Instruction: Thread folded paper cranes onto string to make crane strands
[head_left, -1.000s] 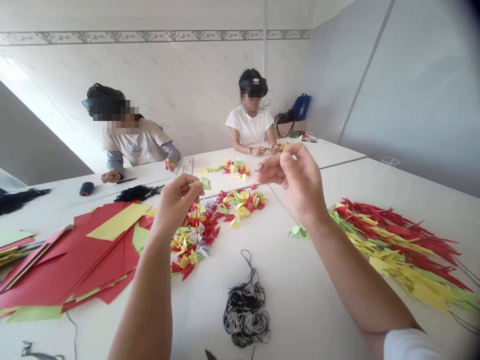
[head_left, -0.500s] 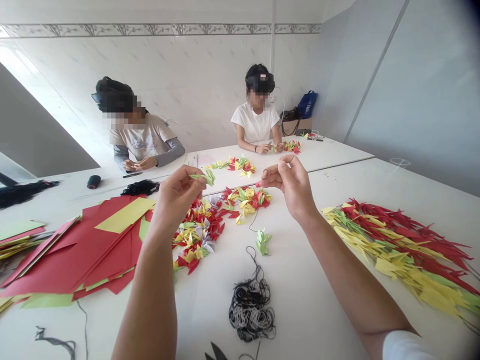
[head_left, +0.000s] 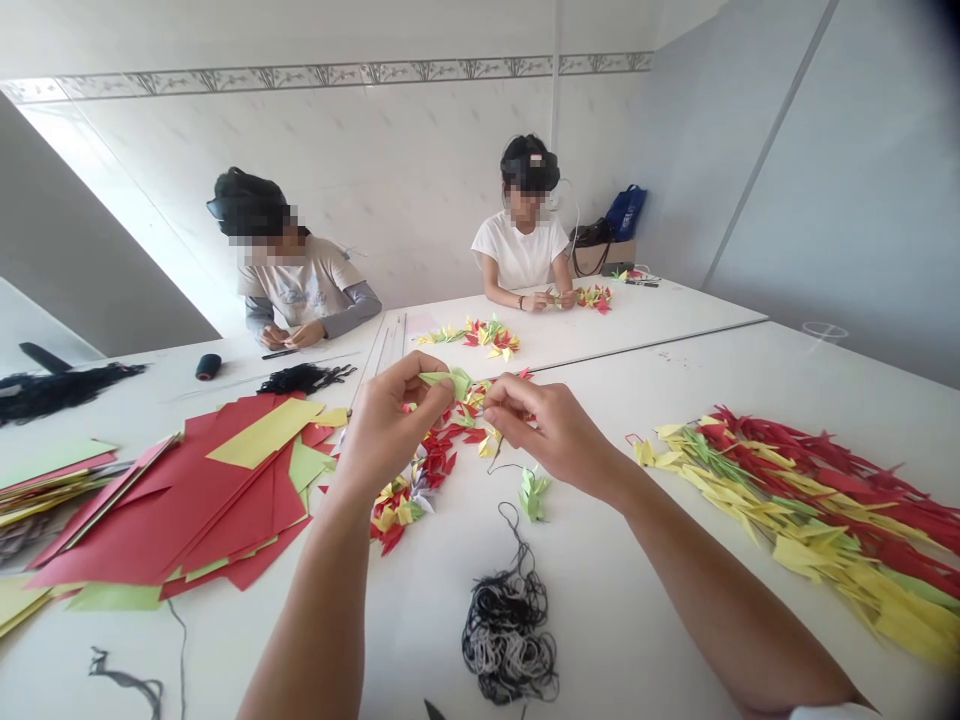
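Observation:
My left hand [head_left: 401, 415] pinches a light green folded paper crane [head_left: 452, 382] between thumb and fingers. Close beside it on the right, my right hand [head_left: 536, 425] has its fingertips pressed together; whatever they hold is too small to make out. A dark thread [head_left: 508, 466] runs below the right hand toward a small cluster of green folded cranes [head_left: 534, 494] on the table. Behind and below my hands lies a pile of red, yellow, green and lilac folded cranes [head_left: 435, 455], partly hidden by them. A tangle of black and grey thread [head_left: 510, 635] sits nearer to me.
Red paper sheets [head_left: 165, 500] and other coloured paper lie at left. Long strings of folded cranes [head_left: 802, 500] stretch along the right. A black thread spool [head_left: 208, 367] and dark thread bundles stand farther back. Two people sit across the white table [head_left: 675, 600]. A dark pointed tip [head_left: 433, 710] shows at the bottom edge.
My right hand has moved left and down, close to the crane in my left hand. The left hand keeps its pinch on the crane. The view has shifted slightly.

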